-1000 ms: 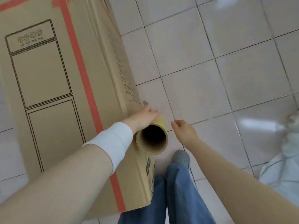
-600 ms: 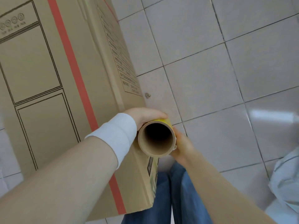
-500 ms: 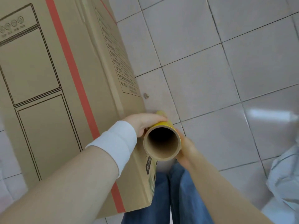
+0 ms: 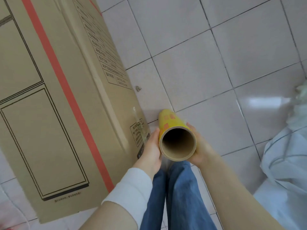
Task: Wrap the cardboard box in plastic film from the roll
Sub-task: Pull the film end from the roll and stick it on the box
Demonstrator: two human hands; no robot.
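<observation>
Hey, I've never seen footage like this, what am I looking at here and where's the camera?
There is no machine here. The camera sits on a person's head, looking down at their own arms and blue-jeaned legs. Both hands have a grip on one roll of plastic film, seen end-on, so you look into its cardboard tube: the left hand on one side, the right hand on the other. Beside them a tall cardboard box stands on the tiled floor. Pale cloth lies at the right.
</observation>
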